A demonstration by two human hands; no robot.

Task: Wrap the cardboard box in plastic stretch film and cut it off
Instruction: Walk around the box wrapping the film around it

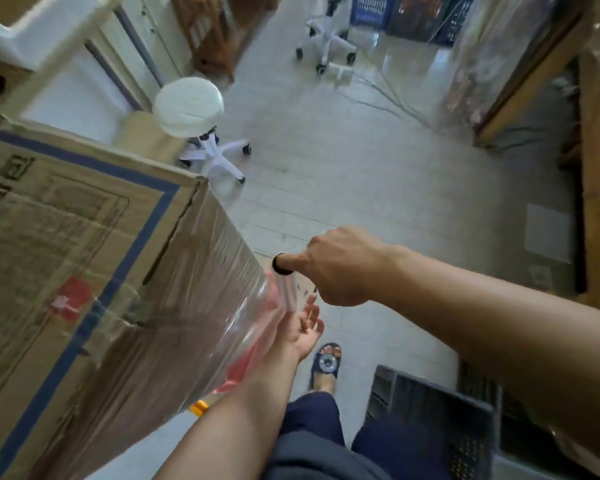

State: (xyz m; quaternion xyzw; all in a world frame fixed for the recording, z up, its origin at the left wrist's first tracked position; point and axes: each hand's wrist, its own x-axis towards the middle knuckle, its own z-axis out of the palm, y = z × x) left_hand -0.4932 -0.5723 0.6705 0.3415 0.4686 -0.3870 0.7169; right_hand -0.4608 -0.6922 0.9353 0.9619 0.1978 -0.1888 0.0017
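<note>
The cardboard box (66, 271) filled the left side of the frame, brown with a blue border line and a small red logo on its top face. Its right-hand side face was already covered in clear, wrinkly film (201, 289), and a sheet of that film stretched from the box's corner over to the roll (286, 289) in the middle of the frame.

The right hand (340, 268) came in from the right edge, fist clenched, with the thumb stuck into the black top end of the roll, so it was holding the roll upright from above. The left hand (307, 329) reached up from the bottom of the frame just below the roll, palm up and fingers spread loose. It sat right at the lower end of the roll (partly behind the film, so I couldn't tell if it was actually gripping anything or just touching).

Below the hands you could see dark blue trousers and a foot in a blue sandal (326, 363) on the pale tiled floor (361, 174). A dark plastic crate (430, 410) sat at the lower right. Toward the upper left stood a white round stool on wheels (194, 116), just beyond the box's far corner, and wooden shelving (596, 202) ran down the right edge.
</note>
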